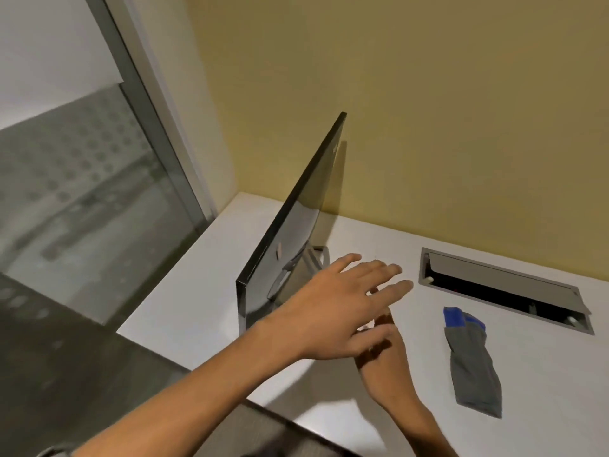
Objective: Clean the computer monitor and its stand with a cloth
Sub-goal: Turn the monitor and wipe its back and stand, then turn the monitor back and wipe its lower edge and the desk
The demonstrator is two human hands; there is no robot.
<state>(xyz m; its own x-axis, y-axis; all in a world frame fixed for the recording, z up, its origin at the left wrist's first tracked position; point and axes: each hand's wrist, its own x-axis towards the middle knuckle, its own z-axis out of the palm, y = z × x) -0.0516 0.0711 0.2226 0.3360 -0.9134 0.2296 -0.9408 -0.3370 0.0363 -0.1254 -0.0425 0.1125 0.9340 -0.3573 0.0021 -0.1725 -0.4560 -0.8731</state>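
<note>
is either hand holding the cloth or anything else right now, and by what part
Nothing is held. The left hand is open above the desk; the right hand, partly hidden beneath it, grips nothing visible. The cloth lies untouched.

The monitor [290, 225] stands on the surface [184, 291], its stand [313, 258] behind it. Right of the monitor lies the cloth [474, 364]; behind the cloth, a cable hatch [504, 285] sits in the surface by the wall [428, 110]. Left of the monitor is a window [82, 176].

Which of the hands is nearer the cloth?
The right hand, the lower one partly under the left hand. It lies just left of the cloth. Neither touches it.
</note>
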